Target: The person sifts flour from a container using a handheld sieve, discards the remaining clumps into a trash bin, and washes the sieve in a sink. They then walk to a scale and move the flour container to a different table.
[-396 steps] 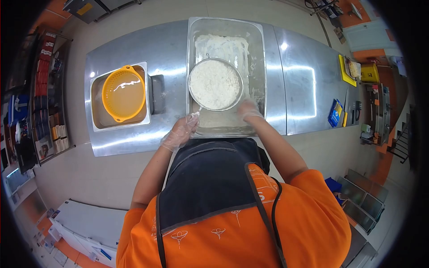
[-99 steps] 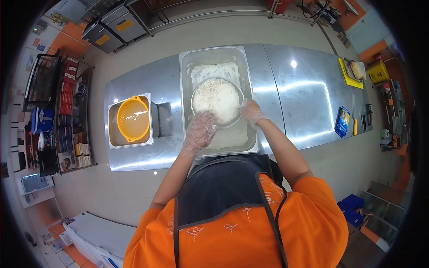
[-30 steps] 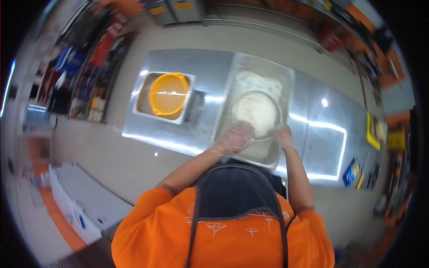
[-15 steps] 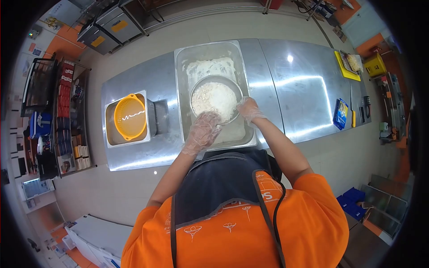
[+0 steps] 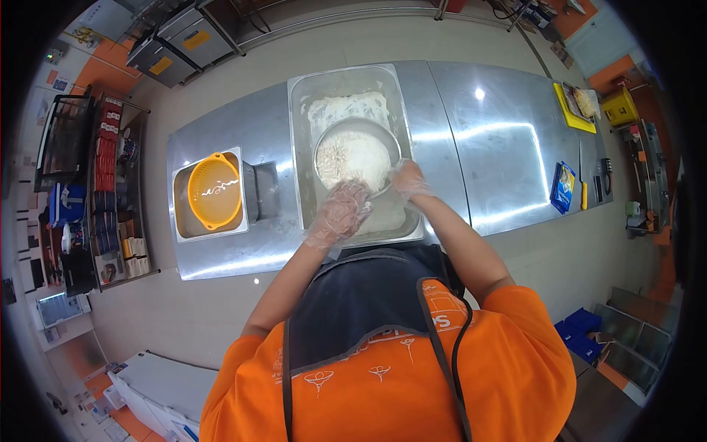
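A round metal sieve (image 5: 398, 140) holding white flour (image 5: 361, 151) sits inside a large metal tray (image 5: 296, 103). More flour lies on the tray's floor beyond the sieve. My left hand (image 5: 344, 210), in a clear plastic glove, is at the sieve's near edge; its fingertips are partly hidden, so its grip is unclear. My right hand (image 5: 409, 180), also gloved, is closed on the sieve's right rim.
On the left of the steel table (image 5: 269, 132), an orange colander (image 5: 215, 191) rests in a metal container (image 5: 179, 221). At the right lie a blue packet (image 5: 563, 188) and a yellow board (image 5: 571, 110) with food on it.
My left hand has shifted slightly at the sieve's near edge. The flour in the sieve looks flatter, and the sieve has moved slightly away from me.
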`<state>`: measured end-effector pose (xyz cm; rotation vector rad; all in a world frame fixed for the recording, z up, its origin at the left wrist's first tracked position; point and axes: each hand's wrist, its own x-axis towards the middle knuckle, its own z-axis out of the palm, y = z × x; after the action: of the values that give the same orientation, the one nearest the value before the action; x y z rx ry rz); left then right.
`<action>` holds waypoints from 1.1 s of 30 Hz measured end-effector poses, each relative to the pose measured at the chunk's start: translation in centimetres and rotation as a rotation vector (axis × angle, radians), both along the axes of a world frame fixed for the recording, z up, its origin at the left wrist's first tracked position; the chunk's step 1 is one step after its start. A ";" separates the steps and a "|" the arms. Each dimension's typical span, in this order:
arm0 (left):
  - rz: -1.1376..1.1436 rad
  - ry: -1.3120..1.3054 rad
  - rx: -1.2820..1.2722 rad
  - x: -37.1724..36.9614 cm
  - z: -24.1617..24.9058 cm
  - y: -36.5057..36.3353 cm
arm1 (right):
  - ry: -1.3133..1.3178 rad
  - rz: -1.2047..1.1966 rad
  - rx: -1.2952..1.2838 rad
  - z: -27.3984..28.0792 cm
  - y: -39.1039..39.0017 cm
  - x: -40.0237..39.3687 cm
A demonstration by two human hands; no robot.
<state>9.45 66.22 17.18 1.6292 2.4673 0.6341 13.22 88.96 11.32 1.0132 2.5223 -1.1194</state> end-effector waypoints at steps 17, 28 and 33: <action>0.030 -0.021 -0.311 -0.5 0.4 2.8 | -0.065 0.044 -0.022 1.0 -2.4 1.4; 0.058 0.002 -0.287 -0.3 0.9 3.2 | -0.061 0.146 -0.059 0.3 -1.3 0.4; 0.070 0.001 -0.235 0.1 1.6 2.6 | 0.043 0.074 -0.011 0.3 -1.0 0.6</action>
<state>9.59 68.78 18.79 1.4624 2.4973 0.3348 13.79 87.96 11.59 0.8947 2.5611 -1.1448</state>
